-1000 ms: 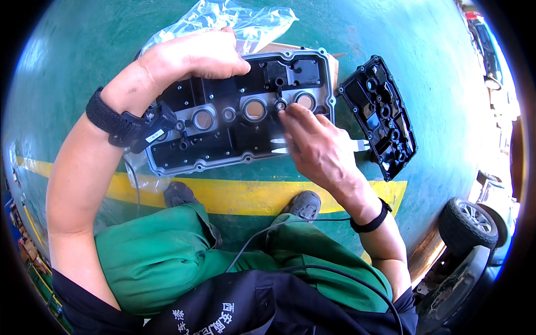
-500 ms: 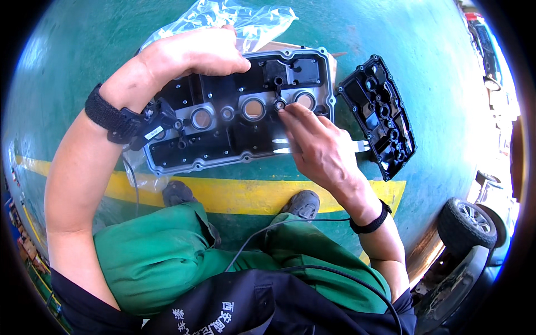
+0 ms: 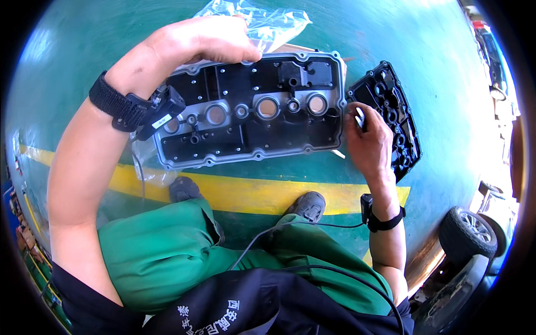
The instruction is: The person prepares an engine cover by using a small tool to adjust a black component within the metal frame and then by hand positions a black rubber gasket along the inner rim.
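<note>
- Green painted floor with a yellow stripe running across it below the parts; a car wheel sits at the right edge.
- Large valve cover lies inside-up on the floor, black interior, grey metal rim, a row of round ports along the middle.
- Left hand rests on the cover's far-left top edge, fingers curled over the rim: grip closed on the edge, holding the cover down.
- Clear plastic bag lies behind the cover, partly under the left hand; more clear film shows at the cover's near-left corner.
- Black wrist strap with a small device on the left wrist, hanging over the cover's left end.
- Right hand is at the cover's right end, in the gap between it and the smaller black cover.
- Right grip: fingers pinched shut on a small light-coloured object; cannot tell what it is. Hand just beside the big cover's right edge; contact unclear.
- Smaller black cover lies tilted on the floor, just right of the big one.
- Black band on the right wrist, cable trailing from it toward the person's body.
- Person crouches in green trousers, shoes on the yellow stripe.
</note>
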Demonstrator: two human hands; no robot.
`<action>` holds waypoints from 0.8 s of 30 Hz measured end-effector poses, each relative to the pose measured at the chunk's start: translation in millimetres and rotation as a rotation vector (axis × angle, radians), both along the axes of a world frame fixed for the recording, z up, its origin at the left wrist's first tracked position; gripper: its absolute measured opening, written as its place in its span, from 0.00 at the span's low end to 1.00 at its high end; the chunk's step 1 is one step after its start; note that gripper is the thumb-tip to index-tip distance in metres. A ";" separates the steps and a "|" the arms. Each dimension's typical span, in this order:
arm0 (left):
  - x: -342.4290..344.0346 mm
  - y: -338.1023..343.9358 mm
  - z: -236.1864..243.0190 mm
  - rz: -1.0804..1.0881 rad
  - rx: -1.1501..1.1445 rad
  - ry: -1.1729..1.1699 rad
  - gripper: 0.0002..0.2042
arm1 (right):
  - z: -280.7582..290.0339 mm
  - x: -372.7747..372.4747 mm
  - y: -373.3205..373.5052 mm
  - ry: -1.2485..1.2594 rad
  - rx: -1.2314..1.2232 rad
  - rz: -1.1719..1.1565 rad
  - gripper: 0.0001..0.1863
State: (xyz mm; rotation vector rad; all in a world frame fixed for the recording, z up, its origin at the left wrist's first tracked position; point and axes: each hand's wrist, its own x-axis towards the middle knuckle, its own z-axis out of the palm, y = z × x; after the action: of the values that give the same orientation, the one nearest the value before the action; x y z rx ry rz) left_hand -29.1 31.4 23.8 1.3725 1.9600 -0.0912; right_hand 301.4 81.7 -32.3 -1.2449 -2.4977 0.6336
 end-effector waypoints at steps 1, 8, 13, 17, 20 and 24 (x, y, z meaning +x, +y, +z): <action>-1.2 -0.5 3.9 0.014 0.018 -0.016 0.40 | -7.3 7.9 4.5 -0.040 -0.011 -0.039 0.15; -29.4 -22.2 11.4 0.086 0.219 -0.010 0.42 | -68.0 45.1 14.2 -0.232 -0.229 -0.104 0.12; 6.0 -49.5 -12.2 -0.053 0.176 0.104 0.52 | -83.1 48.3 15.2 -0.338 -0.214 -0.054 0.14; 49.5 -52.3 -28.6 -0.098 0.220 0.155 0.55 | -85.9 50.1 15.8 -0.317 -0.310 -0.093 0.13; 56.6 -52.8 -40.2 -0.101 0.365 0.172 0.57 | -86.4 46.6 11.7 -0.355 -0.342 -0.068 0.13; 64.7 -55.8 -41.6 -0.133 0.292 0.294 0.58 | -78.4 42.4 16.6 -0.274 -0.307 -0.005 0.19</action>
State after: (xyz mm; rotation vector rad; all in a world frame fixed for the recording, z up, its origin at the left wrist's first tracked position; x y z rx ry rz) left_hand 35.6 -24.5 -17.8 1.7637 2.1848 -0.0741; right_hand 343.9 98.4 -110.6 -1.5377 -2.6881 0.9311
